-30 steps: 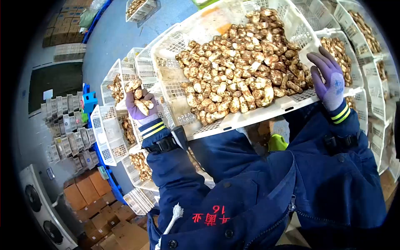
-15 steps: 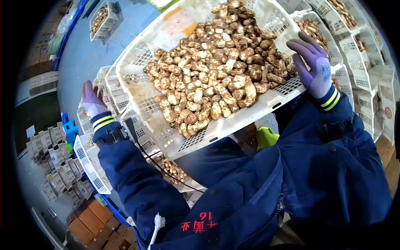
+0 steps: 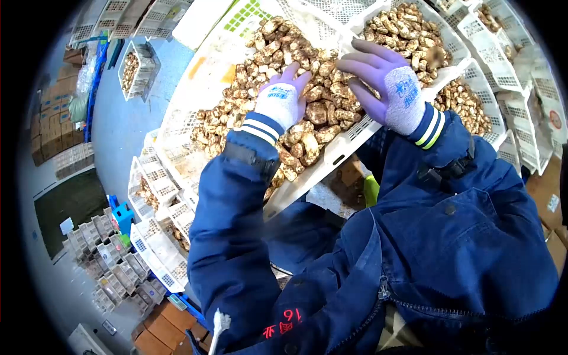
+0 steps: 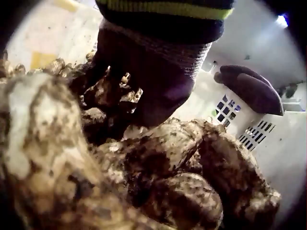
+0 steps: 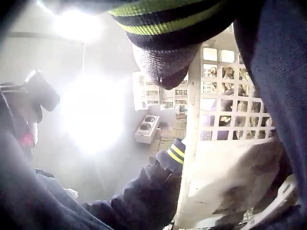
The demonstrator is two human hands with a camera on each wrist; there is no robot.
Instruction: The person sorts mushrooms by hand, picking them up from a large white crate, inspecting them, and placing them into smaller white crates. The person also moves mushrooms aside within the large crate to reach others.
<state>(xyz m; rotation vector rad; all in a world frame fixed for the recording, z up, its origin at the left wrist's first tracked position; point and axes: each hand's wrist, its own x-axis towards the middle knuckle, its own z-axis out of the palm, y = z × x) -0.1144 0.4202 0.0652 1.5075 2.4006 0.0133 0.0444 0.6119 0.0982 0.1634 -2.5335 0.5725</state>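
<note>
A big white lattice crate (image 3: pixel 322 161) lies tilted in front of me, heaped with brown mushrooms (image 3: pixel 260 53). My left hand (image 3: pixel 291 81), in a purple and white glove, lies on the heap with its fingers pushed in among the mushrooms (image 4: pixel 158 158); the left wrist view shows the glove (image 4: pixel 144 76) buried to the fingertips. My right hand (image 3: pixel 370 68) rests over the crate's near rim, fingers spread flat across the mushrooms. From below, the right wrist view shows the crate's underside (image 5: pixel 220 167).
More white crates of mushrooms (image 3: pixel 408 29) stand at the right and behind. Small white baskets (image 3: pixel 154 189) are stacked low on the left above a blue floor (image 3: pixel 118 130). Cardboard boxes (image 3: pixel 160 331) sit at the bottom left.
My left hand held a handful of mushrooms, took them to the small baskets on the left, and has come back empty to the heap. My right hand slid from the crate's corner inward.
</note>
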